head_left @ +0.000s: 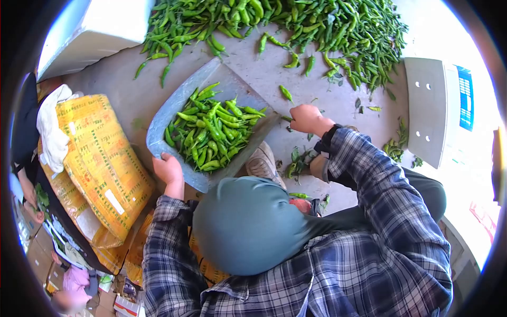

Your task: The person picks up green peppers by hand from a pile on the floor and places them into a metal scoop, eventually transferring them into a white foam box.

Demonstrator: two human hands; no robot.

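A grey metal scoop is tilted in front of me, with a heap of green chili peppers in it. The fingers of my left hand are closed on the scoop's near left rim. Just beyond the scoop's right corner, my right hand is closed, and the dark green end of what looks like a chili pepper pokes out from its fingers. One loose chili pepper lies on the floor above that hand. My shoe is partly hidden below the scoop.
A large pile of green peppers spreads across the floor at the top. Taped yellow cartons with a white cloth stand at left, a white box at upper left, a grey panel at right. Another person is at lower left.
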